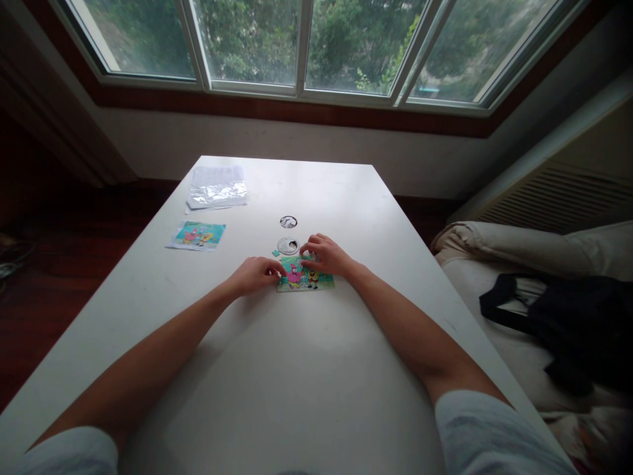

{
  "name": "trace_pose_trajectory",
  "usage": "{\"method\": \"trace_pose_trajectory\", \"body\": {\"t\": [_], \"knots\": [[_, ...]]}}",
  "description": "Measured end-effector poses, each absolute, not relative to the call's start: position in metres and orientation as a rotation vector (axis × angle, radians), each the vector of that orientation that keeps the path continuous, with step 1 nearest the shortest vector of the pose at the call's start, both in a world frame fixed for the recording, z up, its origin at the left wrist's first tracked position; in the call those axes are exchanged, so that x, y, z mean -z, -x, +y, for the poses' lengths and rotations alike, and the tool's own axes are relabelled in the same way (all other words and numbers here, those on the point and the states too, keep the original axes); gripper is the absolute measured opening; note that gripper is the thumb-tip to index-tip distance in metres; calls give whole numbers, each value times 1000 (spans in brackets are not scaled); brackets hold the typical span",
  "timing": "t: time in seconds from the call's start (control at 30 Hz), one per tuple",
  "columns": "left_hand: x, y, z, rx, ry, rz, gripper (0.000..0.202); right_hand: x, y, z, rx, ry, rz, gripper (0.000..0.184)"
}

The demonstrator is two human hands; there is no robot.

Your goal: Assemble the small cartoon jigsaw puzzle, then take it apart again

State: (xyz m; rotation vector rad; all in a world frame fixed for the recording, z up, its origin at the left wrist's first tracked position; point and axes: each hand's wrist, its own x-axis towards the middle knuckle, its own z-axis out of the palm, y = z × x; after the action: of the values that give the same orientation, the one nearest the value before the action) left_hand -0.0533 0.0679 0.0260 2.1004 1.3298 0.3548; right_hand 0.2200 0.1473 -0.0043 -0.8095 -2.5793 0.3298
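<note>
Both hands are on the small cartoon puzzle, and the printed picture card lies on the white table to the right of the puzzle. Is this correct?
Not quite. The picture card lies to the left of the puzzle, not the right; the head view shows it. Both the left hand and the right hand are on the puzzle.

a wide window [257,39] is seen well beyond the fingers [271,266]; a white table [297,369] is spread beneath them, and dark floor [64,277] is glimpsed leftward.

A picture card [196,235] and clear plastic wrapper [217,191] lie well apart from a black bag [578,323].
</note>
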Motion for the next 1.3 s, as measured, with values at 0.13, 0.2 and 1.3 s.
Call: {"method": "trace_pose_trajectory", "body": {"t": [0.13, 0.2, 1.3], "knots": [[-25, 53, 67, -368, -2141, 1334, 27, 5, -220, 148, -328, 814, -2580, 25], [-25, 52, 66, -369, -2146, 1334, 27, 5, -220, 148, -322, 817, -2582, 25], [-25, 37, 54, -329, -2302, 1555, 12, 4, -219, 147, -280, 800, -2590, 25]]}}
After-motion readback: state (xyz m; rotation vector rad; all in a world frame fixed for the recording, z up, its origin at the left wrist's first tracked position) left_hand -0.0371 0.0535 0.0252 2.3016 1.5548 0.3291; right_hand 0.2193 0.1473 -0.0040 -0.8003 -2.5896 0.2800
